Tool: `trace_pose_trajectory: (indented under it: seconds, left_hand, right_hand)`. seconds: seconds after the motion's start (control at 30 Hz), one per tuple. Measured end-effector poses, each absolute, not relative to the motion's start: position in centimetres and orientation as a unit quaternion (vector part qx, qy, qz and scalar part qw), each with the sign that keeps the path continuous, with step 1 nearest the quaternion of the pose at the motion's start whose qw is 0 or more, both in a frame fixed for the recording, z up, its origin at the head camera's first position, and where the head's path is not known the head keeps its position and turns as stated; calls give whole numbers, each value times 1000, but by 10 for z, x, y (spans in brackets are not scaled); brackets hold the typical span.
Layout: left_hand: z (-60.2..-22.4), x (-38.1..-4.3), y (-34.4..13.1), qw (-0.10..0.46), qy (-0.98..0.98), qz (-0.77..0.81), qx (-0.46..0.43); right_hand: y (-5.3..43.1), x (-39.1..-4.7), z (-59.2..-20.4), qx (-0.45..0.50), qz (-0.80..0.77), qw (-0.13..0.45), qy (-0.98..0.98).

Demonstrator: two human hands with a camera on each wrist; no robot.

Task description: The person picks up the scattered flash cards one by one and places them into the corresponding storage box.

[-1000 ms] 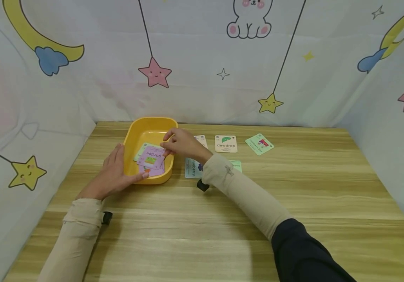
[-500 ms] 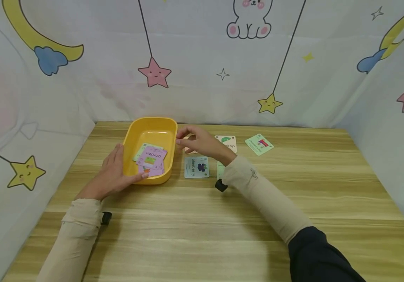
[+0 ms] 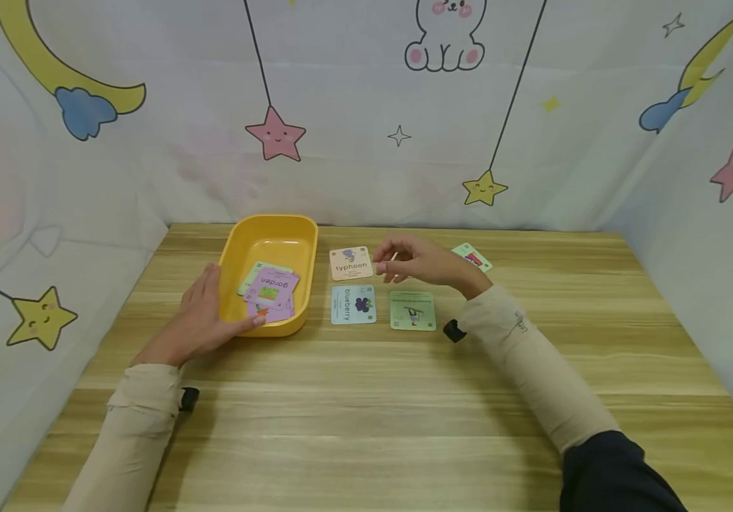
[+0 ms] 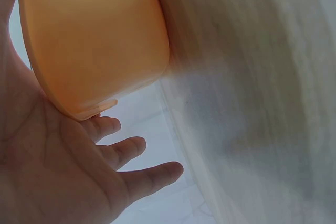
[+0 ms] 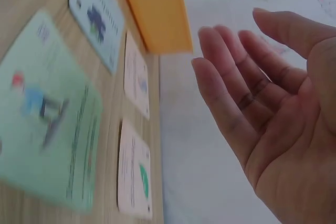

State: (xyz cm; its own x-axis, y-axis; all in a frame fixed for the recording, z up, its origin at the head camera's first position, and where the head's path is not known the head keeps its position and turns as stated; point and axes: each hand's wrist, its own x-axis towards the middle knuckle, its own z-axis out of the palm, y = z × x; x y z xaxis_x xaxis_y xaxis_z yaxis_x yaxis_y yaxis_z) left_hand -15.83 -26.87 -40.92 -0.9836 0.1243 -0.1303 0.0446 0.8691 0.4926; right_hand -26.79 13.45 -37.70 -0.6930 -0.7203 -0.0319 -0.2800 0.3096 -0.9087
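Observation:
My left hand [image 3: 193,320] rests against the near left side of a yellow plastic bin [image 3: 273,249], thumb lying over the rim. In the left wrist view its other fingers stretch out straight beside the wall [image 4: 94,35]. Within the bin, a purple "garden" card [image 3: 283,279] overlaps another purple card and a green one. Holding nothing, my right hand [image 3: 426,264] hovers over the dewdrop card, hidden from the head view. That card [image 5: 134,169] shows in the right wrist view, past the loosely bent fingers. Left of this hand lies a "typhoon" card [image 3: 350,265].
On the wooden table [image 3: 366,412], a "blueberry" card [image 3: 345,313] and a green card with a figure [image 3: 412,311] form the nearer row. Another green card [image 3: 471,256] lies partly behind my right wrist. Cartoon-printed cloth [image 3: 347,178] stands along the back and sides.
My right hand has moved right, from the bin's rim past the typhoon card to the dewdrop card, uncovering the typhoon and blueberry cards. The left hand has stayed at the bin.

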Motion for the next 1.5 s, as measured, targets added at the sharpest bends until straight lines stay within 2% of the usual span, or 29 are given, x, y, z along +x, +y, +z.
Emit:
trace_pose_trajectory:
  seconds: [0.4,0.7,1.1,1.5]
  left_hand:
    - [-409,-158,-268,78,963,253,47]
    - [-410,-156,-269,85,963,252,44]
    - [-409,-157,-269,81,963,254,51]
    - [-406,-156,-270,87,962,256,48]
  right_hand:
    - [226,-283,-385,-236,-440,146,854]
    - [271,-298,-407,-161,-444,157,867]
    - [278,-304,-413,-198,-255,145,935]
    - [262,-310,-398,-148,-174,188,955]
